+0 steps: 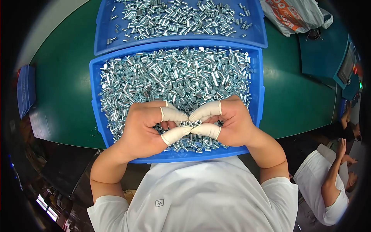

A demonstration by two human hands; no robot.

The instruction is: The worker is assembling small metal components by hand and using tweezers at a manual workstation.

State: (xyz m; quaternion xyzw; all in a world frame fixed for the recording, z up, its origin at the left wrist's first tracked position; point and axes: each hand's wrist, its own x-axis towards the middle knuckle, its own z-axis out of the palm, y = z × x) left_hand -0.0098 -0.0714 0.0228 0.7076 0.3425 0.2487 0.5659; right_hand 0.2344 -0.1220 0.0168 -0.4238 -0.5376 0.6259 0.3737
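Observation:
Over the near blue bin [95, 89], my left hand [141, 125] and my right hand [236, 121] meet fingertip to fingertip. Cream finger cots cover both thumbs and forefingers. Pinched between them is a short row of several shiny metal sleeves [188, 123], set side by side with their round open ends facing up toward me. Each hand grips one end of the row; the fingertips hide part of the sleeves. Below and around the hands, a deep layer of loose metal sleeves [174, 79] fills the bin, lying in every direction.
A second blue bin [101, 33] with more sleeves stands just beyond. Both rest on a green table [62, 89]. A plastic bag [295, 15] and a teal machine [324, 54] are at the far right. Another person [320, 185] sits at right; a blue tray [26, 91] is far left.

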